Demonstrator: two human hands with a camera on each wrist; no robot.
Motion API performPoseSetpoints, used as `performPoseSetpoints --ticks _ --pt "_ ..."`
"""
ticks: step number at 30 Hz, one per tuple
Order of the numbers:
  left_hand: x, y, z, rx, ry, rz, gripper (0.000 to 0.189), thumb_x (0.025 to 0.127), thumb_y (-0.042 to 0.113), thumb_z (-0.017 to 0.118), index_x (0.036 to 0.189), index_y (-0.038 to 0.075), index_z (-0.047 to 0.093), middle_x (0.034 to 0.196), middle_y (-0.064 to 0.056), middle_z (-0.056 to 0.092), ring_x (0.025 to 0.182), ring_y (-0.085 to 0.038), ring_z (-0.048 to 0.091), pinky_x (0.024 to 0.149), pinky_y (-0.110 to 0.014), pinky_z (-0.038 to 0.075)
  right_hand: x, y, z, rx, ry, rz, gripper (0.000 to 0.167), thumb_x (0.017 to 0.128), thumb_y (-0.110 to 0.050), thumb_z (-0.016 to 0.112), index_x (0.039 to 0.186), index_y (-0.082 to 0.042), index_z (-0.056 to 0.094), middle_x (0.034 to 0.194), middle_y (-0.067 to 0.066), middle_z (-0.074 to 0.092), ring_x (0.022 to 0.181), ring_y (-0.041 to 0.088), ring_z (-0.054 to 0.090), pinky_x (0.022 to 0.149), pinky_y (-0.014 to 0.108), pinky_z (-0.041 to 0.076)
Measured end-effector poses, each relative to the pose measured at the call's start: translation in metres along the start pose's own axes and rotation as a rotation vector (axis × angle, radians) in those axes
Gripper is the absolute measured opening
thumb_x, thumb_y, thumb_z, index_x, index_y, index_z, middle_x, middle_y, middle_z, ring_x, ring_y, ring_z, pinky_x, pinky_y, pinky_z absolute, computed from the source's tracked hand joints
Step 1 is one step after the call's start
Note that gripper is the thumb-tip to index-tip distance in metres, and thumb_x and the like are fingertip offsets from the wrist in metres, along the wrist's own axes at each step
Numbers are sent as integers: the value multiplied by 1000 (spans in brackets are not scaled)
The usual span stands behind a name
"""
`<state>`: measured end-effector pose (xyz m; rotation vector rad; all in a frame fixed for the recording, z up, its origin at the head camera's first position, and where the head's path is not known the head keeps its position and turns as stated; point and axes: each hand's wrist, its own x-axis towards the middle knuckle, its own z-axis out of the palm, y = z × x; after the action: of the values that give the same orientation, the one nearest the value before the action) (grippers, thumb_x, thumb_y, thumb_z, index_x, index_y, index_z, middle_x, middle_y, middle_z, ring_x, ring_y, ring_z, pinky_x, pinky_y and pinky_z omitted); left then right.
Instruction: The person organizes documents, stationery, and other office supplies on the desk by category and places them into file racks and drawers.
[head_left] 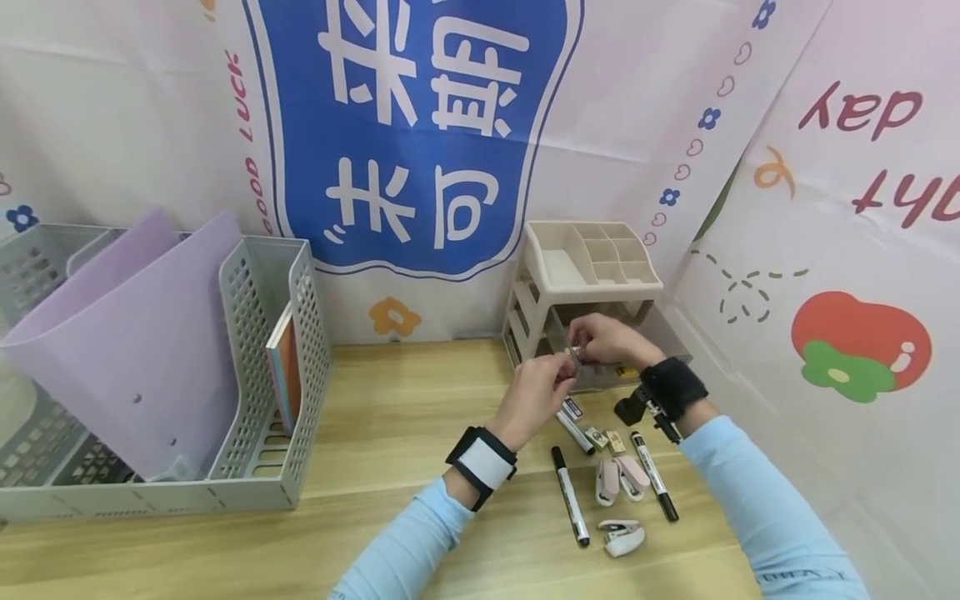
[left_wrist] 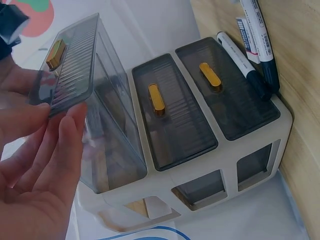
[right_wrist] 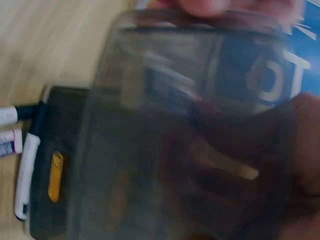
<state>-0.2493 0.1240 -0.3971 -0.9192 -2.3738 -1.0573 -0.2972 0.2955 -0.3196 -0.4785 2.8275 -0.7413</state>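
The clear top drawer (left_wrist: pixel 72 75) of a small cream drawer cabinet (head_left: pixel 596 293) is pulled out. At the drawer's left front corner, my left hand (head_left: pixel 534 392) holds the edge between thumb and fingers. Over the drawer, my right hand (head_left: pixel 611 340) has its fingers bent down around a small whitish-grey item (head_left: pixel 574 356), close to the left fingertips. Through the smoky plastic in the right wrist view, that item (right_wrist: pixel 170 80) looks blurred, and its kind cannot be made out. Most of the drawer's inside is hidden by the hands.
Several markers (head_left: pixel 572 496), two pink staplers (head_left: pixel 621 479), a white stapler (head_left: pixel 622 537), an eraser (head_left: pixel 572 408) and two small boxes (head_left: pixel 606 440) lie before the cabinet. Left stands a grey file rack (head_left: pixel 258 492) with a purple folder (head_left: pixel 142 358). A printed cloth hangs behind.
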Motion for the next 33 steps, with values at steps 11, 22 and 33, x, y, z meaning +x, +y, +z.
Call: performPoseSetpoints --ticks 11,22,33 --pt "4 -4 -5 -16 4 -21 7 89 7 74 94 7 70 91 -4 75 77 -10 70 65 -11 53 13 -6 5 -152 -11 -71 18 79 11 52 75 -7 53 62 2 45 56 14 39 54 26 33" --pt "6 -7 -10 -40 -43 -8 10 89 7 74 98 8 71 95 -5 76 81 -9 72 67 -8 52 -73 -13 27 -47 404 -341 10 88 2 68 93 -6 67 80 2 69 69 5 59 63 20 53" --pt "6 -11 -12 -41 -39 1 8 90 8 72 98 7 70 95 -6 76 80 -10 72 67 -10 53 -71 41 93 -52 28 -102 29 94 -7 64 120 5 64 115 22 69 98 32 69 82 43 59"
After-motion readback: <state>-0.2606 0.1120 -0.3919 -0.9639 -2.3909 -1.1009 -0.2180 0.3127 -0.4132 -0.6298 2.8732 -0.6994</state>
